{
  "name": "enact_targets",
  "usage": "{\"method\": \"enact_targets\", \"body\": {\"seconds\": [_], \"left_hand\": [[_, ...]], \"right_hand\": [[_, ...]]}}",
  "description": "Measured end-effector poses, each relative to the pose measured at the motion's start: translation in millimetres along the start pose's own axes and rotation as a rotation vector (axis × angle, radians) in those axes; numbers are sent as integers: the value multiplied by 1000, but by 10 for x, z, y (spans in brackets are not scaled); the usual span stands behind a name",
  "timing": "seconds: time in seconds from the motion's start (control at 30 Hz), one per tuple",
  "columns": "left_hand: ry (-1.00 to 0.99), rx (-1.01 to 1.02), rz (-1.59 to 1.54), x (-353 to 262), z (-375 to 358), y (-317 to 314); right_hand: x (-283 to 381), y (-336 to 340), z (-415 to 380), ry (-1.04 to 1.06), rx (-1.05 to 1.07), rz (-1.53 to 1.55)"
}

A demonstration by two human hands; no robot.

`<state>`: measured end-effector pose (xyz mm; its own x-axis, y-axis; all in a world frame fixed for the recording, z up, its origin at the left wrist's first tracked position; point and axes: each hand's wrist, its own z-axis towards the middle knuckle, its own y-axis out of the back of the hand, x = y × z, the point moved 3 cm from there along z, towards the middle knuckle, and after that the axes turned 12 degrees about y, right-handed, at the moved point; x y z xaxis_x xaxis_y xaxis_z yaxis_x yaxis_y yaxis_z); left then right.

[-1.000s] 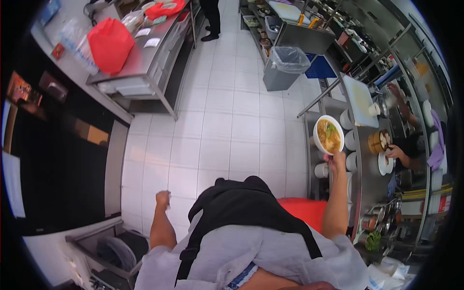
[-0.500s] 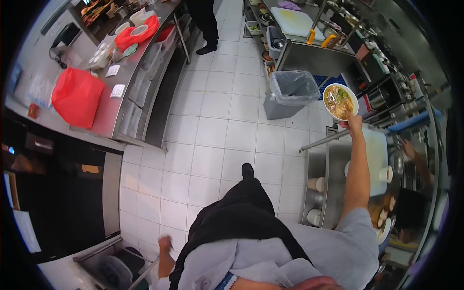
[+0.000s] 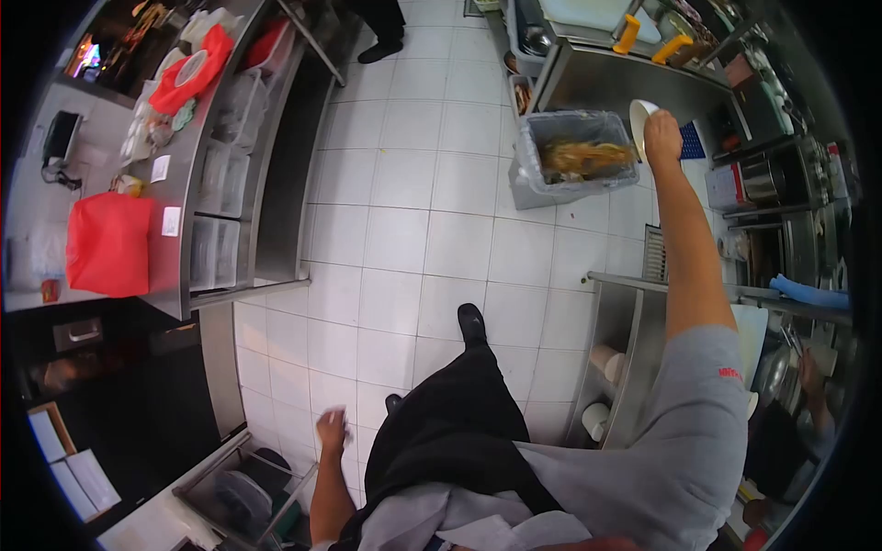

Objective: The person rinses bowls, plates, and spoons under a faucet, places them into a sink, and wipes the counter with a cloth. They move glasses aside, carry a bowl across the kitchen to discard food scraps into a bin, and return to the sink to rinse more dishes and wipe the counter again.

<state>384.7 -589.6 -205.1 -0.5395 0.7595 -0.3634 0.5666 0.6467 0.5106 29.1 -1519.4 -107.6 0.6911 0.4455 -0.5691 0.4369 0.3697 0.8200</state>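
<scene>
My right hand [image 3: 663, 140] grips a white bowl [image 3: 639, 118] at arm's length, tipped on its side towards a grey trash bin [image 3: 537, 193] with a clear liner. Brownish food and broth [image 3: 581, 160], smeared by motion, show inside the bin's mouth, left of the bowl. The bowl's inside is mostly out of sight. My left hand [image 3: 333, 429] hangs low by my left side over the tiled floor, away from any object; motion blurs its fingers.
Left stands a steel counter [image 3: 184, 197] with a red bag [image 3: 110, 243] and plastic containers below. A steel shelf unit [image 3: 634, 344] with cups is at my right. Yellow-handled tools [image 3: 627, 35] hang beyond the bin. Another person's leg [image 3: 381, 23] is at the top.
The bowl, level and full of noodle soup before, is now tilted beside the bin. Food has come into the bin. My body has moved forward, and my left hand has risen slightly.
</scene>
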Motion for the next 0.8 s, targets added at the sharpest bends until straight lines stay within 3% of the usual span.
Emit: {"method": "enact_targets", "body": {"seconds": [0.03, 0.07, 0.1, 0.13, 0.17, 0.23, 0.37, 0.4, 0.47, 0.57, 0.67, 0.7, 0.73, 0.77, 0.8], "left_hand": [[-25, 50, 50, -411, 138, -428], [-250, 124, 22, -668, 414, -908], [130, 311, -227, -1167, 236, -1417], [73, 478, -321, -1614, 79, -1951], [-120, 615, -266, -1801, 253, -2490], [-215, 821, -252, -2506, -153, -3437], [-400, 1001, -330, -3865, -855, -5105], [-426, 904, -217, -4200, -1144, -5267], [-369, 899, -288, -4488, -948, -5846], [-590, 678, -50, -4394, -1230, -5159], [-644, 577, 49, -3436, -632, -4327], [-544, 662, -119, -2939, -259, -3988], [-183, 795, -582, -2488, -188, -3536], [205, 744, -851, -2106, 83, -3144], [223, 791, -881, -1843, 201, -2711]], "right_hand": [[-1, 221, 58, -79, 25, -3], [-35, 338, 43, -156, 49, -7], [-91, 276, -30, -178, 24, 124], [-170, 227, -126, -209, -8, 251], [-244, 186, -239, -238, -43, 375], [-324, -230, -633, -202, -63, 487], [-202, -329, -1911, -426, 85, 894], [-120, -302, -2256, -533, 144, 1009], [74, -192, -2927, -736, 272, 1238], [417, -269, -3649, -789, 185, 1620], [829, -185, -4190, -902, -19, 1704], [933, -341, -4357, -835, 42, 1682], [1046, -359, -4390, -775, -31, 1648], [1157, -352, -4430, -716, -104, 1609], [1293, 117, -4356, -726, -94, 1699]]}}
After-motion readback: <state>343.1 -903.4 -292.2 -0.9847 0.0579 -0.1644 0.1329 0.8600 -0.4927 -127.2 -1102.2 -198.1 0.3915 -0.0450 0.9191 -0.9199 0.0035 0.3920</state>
